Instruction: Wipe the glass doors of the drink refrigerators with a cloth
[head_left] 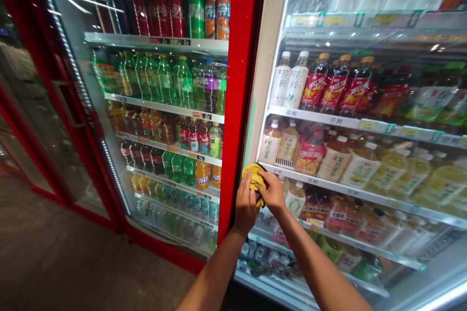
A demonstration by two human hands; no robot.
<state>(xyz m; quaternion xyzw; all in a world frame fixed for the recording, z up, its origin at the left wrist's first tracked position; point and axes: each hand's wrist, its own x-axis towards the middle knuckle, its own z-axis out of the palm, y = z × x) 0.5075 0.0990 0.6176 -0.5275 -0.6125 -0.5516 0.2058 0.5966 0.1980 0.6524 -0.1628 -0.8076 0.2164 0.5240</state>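
Observation:
Both hands meet at a crumpled yellow cloth (254, 178) with a dark edge, against the pale door frame (258, 82) of the right-hand drinks fridge. My left hand (246, 202) lies on the lower left of the cloth, its fingers pointing up and pressed together over it. From the right, my right hand (273, 192) grips the cloth's right side with thumb and bent fingers. Part of the cloth is hidden beneath the fingers. Just right of the hands, bottles stand behind the fridge glass.
A red-framed fridge (242, 58) with cans and bottles stands on the left. Another red door with a handle (67, 103) is farther left. Shelves of tea bottles (333, 158) fill the right fridge. Brown floor (109, 272) shows at the lower left.

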